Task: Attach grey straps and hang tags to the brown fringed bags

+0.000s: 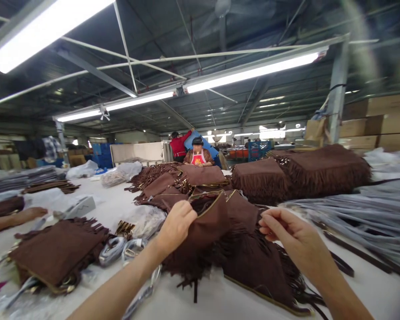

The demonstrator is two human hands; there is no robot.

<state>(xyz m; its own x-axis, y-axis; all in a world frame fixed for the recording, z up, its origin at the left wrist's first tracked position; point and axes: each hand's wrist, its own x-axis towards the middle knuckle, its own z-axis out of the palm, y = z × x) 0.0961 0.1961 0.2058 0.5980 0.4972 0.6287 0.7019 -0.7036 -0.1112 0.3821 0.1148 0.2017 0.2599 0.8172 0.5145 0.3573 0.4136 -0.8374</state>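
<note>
My left hand point(177, 226) is closed on the upper edge of a brown fringed bag point(210, 233), beside its gold zipper. The bag's mouth gapes, showing a dark inside, and its fringe hangs down over the table. To the right of it, my right hand point(288, 231) has its thumb and fingers pinched together; what they hold, if anything, is hidden. Another brown fringed bag point(258, 271) lies flat below, its zipper edge towards me. Dark straps trail near my right wrist.
Stacked brown fringed bags point(326, 171) stand at back right, beside plastic-wrapped straps point(360, 213). At left lies a bag pile point(62, 251), near coiled wrapped straps point(111, 251). A co-worker's hand point(30, 214) reaches in from the left. A person point(198, 155) sits across the table.
</note>
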